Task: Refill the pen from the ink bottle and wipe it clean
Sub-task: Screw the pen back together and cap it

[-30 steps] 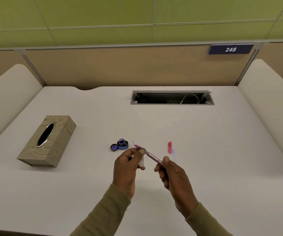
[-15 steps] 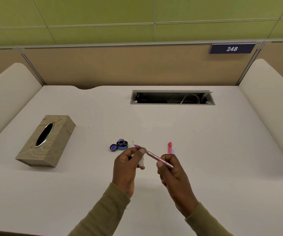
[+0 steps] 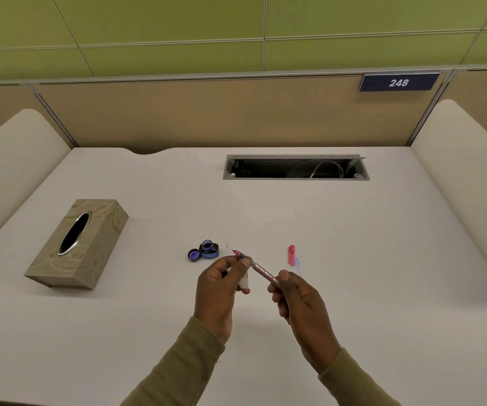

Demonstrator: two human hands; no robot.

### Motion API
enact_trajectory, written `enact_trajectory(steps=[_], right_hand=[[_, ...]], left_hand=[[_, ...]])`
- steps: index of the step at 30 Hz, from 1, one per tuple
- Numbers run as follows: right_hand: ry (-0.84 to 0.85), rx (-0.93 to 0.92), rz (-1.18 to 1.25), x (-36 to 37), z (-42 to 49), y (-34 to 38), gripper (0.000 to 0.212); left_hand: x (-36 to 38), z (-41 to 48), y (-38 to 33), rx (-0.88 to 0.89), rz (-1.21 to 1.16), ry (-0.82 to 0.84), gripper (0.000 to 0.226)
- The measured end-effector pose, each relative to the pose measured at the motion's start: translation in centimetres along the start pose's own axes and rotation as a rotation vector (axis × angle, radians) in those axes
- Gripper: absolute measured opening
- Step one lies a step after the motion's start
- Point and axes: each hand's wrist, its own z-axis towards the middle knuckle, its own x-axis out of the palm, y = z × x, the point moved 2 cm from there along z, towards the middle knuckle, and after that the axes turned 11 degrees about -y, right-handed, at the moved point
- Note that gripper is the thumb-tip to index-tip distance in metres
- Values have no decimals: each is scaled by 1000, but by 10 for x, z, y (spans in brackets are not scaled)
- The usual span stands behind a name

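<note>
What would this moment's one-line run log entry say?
step: wiping pen | left hand: tissue at pen front | right hand: holds barrel | ink bottle: open, lid beside | pen cap: on desk

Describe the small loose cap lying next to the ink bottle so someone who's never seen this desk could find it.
Start at the tan rectangular tissue box on the left of the white desk and look right to the small blue glass ink bottle, which stands open. Touching its left side lies the dark round bottle cap, flatter than the bottle, its purple-tinted inside facing up.
</note>
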Motion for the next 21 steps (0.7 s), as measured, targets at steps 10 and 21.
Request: enact_trajectory(steps=[10, 21], right_hand=[[58, -42, -43, 0, 0, -2, 32], [31, -26, -22, -3, 3, -3, 29]], left_hand=[[2, -1, 0, -8, 12, -7, 13], [7, 0, 6, -12, 62, -19, 11]])
